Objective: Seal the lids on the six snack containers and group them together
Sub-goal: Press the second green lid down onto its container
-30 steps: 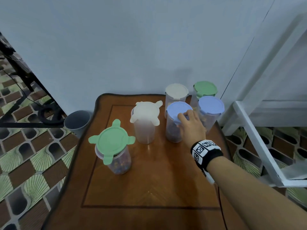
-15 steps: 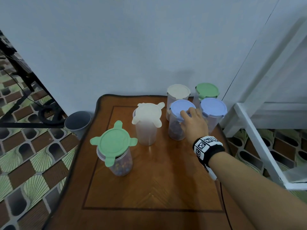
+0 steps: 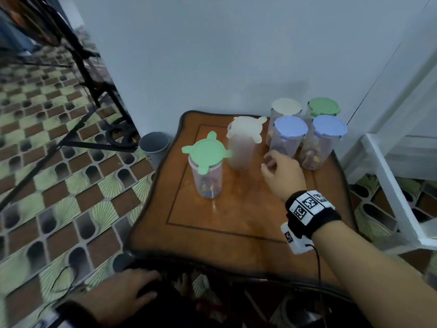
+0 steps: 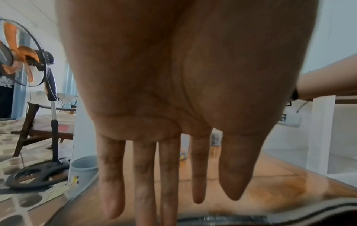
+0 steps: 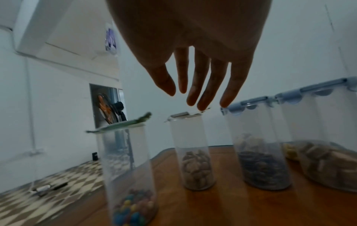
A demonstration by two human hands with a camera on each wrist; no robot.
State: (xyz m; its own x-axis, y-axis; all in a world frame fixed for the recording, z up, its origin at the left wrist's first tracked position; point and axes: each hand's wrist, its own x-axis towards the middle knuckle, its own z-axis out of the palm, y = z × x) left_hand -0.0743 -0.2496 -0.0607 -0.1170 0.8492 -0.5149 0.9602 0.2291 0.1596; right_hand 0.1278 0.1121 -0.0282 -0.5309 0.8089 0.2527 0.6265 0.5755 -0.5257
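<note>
We count six clear snack containers on the wooden table (image 3: 236,209). Four stand clustered at its far right corner with lids pressed down — two blue (image 3: 290,128), one cream (image 3: 286,106), one green (image 3: 323,107). Two stand apart toward the table's middle, their lid tabs still flared out: a cream-lidded container (image 3: 244,129) and a green-lidded container (image 3: 206,151) holding coloured candies. Our right hand (image 3: 282,175) hovers beside the blue pair, fingers loose and apart, holding nothing. Our left hand (image 3: 120,297) rests flat at the near edge, fingers straight.
</note>
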